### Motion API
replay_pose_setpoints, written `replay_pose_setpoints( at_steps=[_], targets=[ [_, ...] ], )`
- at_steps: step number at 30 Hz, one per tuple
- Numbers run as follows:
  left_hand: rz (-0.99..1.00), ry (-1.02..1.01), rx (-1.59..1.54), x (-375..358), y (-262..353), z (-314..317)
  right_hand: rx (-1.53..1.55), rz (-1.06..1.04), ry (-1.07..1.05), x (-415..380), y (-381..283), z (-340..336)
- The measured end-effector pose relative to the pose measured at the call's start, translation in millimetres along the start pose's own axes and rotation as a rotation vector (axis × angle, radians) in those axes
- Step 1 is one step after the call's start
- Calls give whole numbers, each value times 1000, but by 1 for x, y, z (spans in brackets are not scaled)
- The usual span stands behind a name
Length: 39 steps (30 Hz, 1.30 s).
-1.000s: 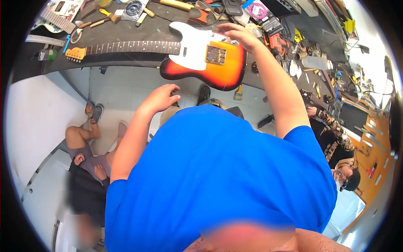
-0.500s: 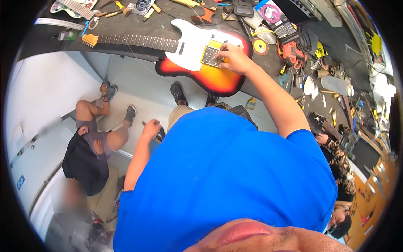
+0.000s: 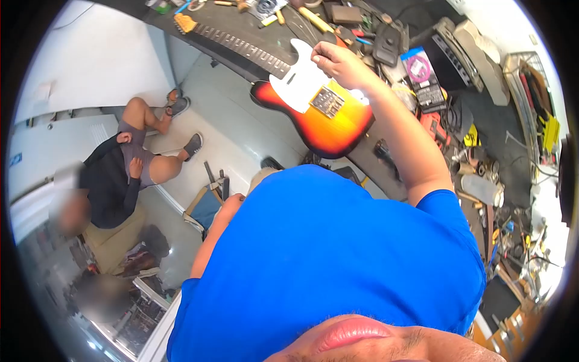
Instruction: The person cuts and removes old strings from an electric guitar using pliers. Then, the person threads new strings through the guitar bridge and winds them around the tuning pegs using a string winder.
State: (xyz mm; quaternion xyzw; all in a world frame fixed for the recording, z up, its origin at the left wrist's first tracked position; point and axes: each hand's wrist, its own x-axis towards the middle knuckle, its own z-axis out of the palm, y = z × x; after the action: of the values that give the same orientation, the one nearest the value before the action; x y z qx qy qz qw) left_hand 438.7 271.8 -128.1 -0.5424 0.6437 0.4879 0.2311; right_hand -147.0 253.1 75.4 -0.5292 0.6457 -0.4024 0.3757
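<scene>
Right hand (image 3: 342,65) shifts from bridge (image 3: 327,101) to pickguard (image 3: 301,89) — fingers (image 3: 321,53) curled together, any hold unclear; left hand (image 3: 231,207) low, grip hidden. Guitar (image 3: 338,136) lies on bench (image 3: 254,30), partly overhanging front — downward push there could tip it.

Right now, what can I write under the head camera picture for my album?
A right hand over the white plate of an orange-and-black guitar at a cluttered workbench.

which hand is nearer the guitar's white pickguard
Right. The right hand is over the white pickguard, contact unclear; the left hand is well away from it, low beside the blue shirt.
</scene>
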Motion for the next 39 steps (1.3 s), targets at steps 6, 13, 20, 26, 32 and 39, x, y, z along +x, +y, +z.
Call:
replay_pose_setpoints(
  at_steps=[6, 13, 20, 26, 32, 39],
  targets=[
    [50, 100, 96, -4, 20, -15, 26, -99, 21, 67, -57, -8],
    [-21, 114, 128, -27, 6, -28, -71, -17, 34, 189, -68, -21],
    [-54, 51, 82, -25, -63, -41, -298, 35, 25, 280, -72, -23],
    [-129, -160, 171, 23, -90, -101, -737, 78, 107, 361, -67, -8],
    [397, -206, 618, 195, -162, -169, -869, 280, 204, 447, -44, 1],
    [56, 72, -570, 189, 6, -332, -997, 527, 334, 514, 6, 15]
  ],
)
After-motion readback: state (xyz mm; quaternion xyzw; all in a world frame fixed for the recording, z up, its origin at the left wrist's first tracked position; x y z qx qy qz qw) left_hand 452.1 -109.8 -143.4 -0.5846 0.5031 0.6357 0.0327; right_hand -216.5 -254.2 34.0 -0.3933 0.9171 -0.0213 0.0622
